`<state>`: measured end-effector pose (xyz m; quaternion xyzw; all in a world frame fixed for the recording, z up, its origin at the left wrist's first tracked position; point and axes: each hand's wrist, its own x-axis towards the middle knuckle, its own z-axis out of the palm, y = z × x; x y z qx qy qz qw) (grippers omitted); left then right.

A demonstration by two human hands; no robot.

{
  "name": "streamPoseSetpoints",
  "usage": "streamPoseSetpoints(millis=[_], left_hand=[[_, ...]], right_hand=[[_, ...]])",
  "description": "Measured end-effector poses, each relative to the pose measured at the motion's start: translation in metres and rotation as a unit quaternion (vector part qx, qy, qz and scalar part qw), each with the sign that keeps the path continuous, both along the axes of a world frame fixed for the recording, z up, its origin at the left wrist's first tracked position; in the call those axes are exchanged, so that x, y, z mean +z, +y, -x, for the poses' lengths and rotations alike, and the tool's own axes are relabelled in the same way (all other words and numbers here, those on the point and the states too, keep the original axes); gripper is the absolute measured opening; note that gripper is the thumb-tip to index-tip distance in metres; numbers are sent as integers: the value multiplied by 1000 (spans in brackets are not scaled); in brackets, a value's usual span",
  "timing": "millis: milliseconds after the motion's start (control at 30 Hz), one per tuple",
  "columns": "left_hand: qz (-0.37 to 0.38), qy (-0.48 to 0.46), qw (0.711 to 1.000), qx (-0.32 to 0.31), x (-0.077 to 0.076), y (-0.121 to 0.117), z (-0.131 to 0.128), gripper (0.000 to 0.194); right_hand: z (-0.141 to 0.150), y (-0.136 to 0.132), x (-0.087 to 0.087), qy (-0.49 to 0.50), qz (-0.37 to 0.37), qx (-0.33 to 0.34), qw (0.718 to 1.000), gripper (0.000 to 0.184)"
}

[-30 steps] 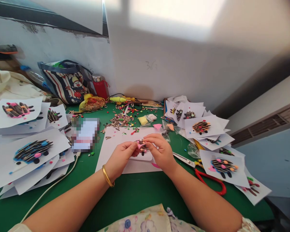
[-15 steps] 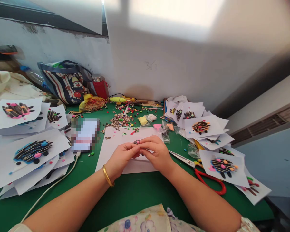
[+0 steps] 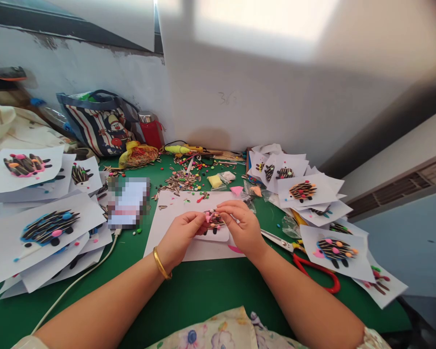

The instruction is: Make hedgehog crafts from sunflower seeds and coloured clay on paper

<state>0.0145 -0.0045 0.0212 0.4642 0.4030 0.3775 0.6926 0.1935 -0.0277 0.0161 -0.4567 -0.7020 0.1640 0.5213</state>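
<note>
On a small white card [image 3: 220, 236] lies a hedgehog picture [image 3: 215, 220], built from striped sunflower seeds with coloured clay balls and dark feet. My left hand [image 3: 183, 235], with a gold bangle at the wrist, pinches the pink clay snout at the hedgehog's left end. My right hand [image 3: 243, 230] curves over the right side of the card, thumb and fingertips drawn close together by the seeds. Whatever may be between those right fingertips is too small to make out. Under the card is a larger white sheet [image 3: 163, 223] with clay bits and seeds near its top edge.
Red-handled scissors [image 3: 314, 271] lie right of my hand. Hedgehog cards are stacked at left [image 3: 47, 232] and right [image 3: 343, 252]. A phone [image 3: 129, 203] is plugged into a white cable. Loose seeds [image 3: 183, 180], yellow clay [image 3: 214, 182] and pink clay [image 3: 236, 190] sit behind the sheet.
Half a second ago my fingertips met over the hedgehog and mostly covered it. Now my right hand has drawn back to the right, and the seeds and pink snout show again.
</note>
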Motion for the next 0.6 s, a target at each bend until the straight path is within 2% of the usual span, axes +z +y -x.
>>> streamPoseSetpoints(millis=[133, 200, 400, 600], left_hand=[[30, -49, 998, -22, -5, -1, 1, 46], [30, -57, 998, -30, -7, -1, 2, 44], [0, 10, 999, -52, -7, 1, 2, 34], [-1, 6, 999, -52, -7, 1, 0, 37]], right_hand=[[2, 0, -2, -69, -11, 37, 997, 22], [4, 0, -4, -92, -23, 38, 995, 23], [6, -2, -3, -52, -20, 28, 998, 10], [5, -1, -1, -32, -16, 20, 999, 12]])
